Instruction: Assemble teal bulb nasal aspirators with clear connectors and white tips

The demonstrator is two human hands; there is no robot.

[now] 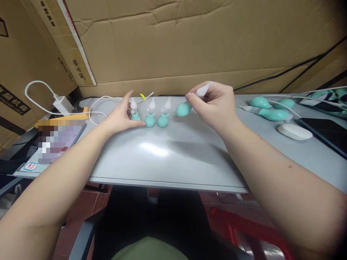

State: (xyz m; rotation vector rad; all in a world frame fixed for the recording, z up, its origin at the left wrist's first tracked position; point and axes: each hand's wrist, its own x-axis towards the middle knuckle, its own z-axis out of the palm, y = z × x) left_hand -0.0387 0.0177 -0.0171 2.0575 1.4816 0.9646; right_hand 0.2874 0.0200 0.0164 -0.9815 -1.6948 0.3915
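Note:
Three teal bulb syringes with clear and white tips stand upright in a row: a left one [135, 116], a middle one [149, 120] and a right one [163, 120]. My left hand [121, 117] is open around the left one, thumb and fingers spread. Its thumb tip reaches the side of the middle bulb; I cannot tell whether it presses on it. My right hand [214, 103] pinches another bulb syringe [183, 109], tilted, its teal bulb pointing left and its pale tip up to the right. The held bulb is to the right of the row.
More teal bulb syringes [275, 114] lie at the right, beside a white oval case [295, 131] and a dark phone [325, 133]. A white charger [63, 104] with cable and a purple box [72, 135] are on the left. Cardboard [162, 47] walls the table's back.

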